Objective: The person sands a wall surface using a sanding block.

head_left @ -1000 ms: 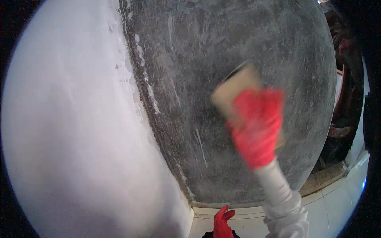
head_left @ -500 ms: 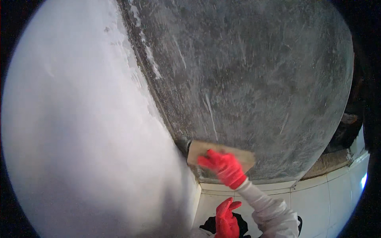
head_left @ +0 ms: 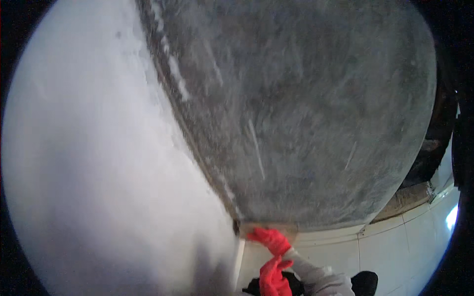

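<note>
My right hand point(head_left: 269, 239), in a red glove under a pale sleeve, grips a blurred tan rectangular pad point(head_left: 289, 229). It is low on the grey plastered wall point(head_left: 306, 108), at the corner with the white wall point(head_left: 98, 148), and partly covers the pad. My left hand point(head_left: 274, 276), also red-gloved, hangs nearer me at the bottom of the view, just below my right hand, with loosely bent fingers apart and nothing seen in it.
A white tiled floor point(head_left: 390, 254) runs along the foot of the walls, with dark shoes or clothing point(head_left: 364, 283) beneath me. At the far right, beyond the grey wall's edge, lie a dark recess point(head_left: 424, 165) and a rough brown ledge point(head_left: 400, 202).
My right hand and the tan pad have swept from mid-wall down and left to the bottom corner. My left hand remains at the lower edge. The view has shifted slightly.
</note>
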A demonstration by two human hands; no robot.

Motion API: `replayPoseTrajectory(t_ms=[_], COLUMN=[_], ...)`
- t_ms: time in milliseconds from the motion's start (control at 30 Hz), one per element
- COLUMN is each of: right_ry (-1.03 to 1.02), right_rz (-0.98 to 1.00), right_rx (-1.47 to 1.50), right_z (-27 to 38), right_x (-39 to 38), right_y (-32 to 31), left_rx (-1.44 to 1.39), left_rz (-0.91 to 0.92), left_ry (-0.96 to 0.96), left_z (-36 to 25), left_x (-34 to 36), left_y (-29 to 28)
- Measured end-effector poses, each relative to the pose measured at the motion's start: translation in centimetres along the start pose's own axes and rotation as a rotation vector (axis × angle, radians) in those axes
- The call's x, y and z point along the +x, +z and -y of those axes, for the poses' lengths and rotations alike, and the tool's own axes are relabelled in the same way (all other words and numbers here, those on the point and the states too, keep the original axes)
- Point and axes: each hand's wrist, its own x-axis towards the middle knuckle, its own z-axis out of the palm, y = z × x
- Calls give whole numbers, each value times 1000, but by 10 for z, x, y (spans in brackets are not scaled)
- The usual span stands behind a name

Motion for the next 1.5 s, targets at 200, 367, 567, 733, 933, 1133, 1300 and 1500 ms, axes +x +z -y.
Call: replayPoseTrajectory(t_ms=[200,367,567,733,933,1133,1300,1500], right_ry=[843,243,205,604,816,381,348,897], right_rz=[286,-993,-787,-791,-1778,-1142,-610,-1316], right_rx=[-518,-1334,-1334,-473,-698,-1225,-836,-874], right_z=[110,167,157,16,1,115,33,-21], right_x=[55,118,118,-49,-95,42,-26,-133], right_y=[-118,-261,-257,-159,-297,-318,-166,-196], left_rx=[-60,85,250,124,66,-34,211,109], left_rz=[323,306,317,331,418,80,286,368], left_ry=[30,171,275,72,169,-301,-49,21], left_z=[9,96,118,159,89,87,77,72], left_x=[20,28,34,34,28,35,21,33], left_y=[-9,-37,-20,-42,-7,-4,18,27])
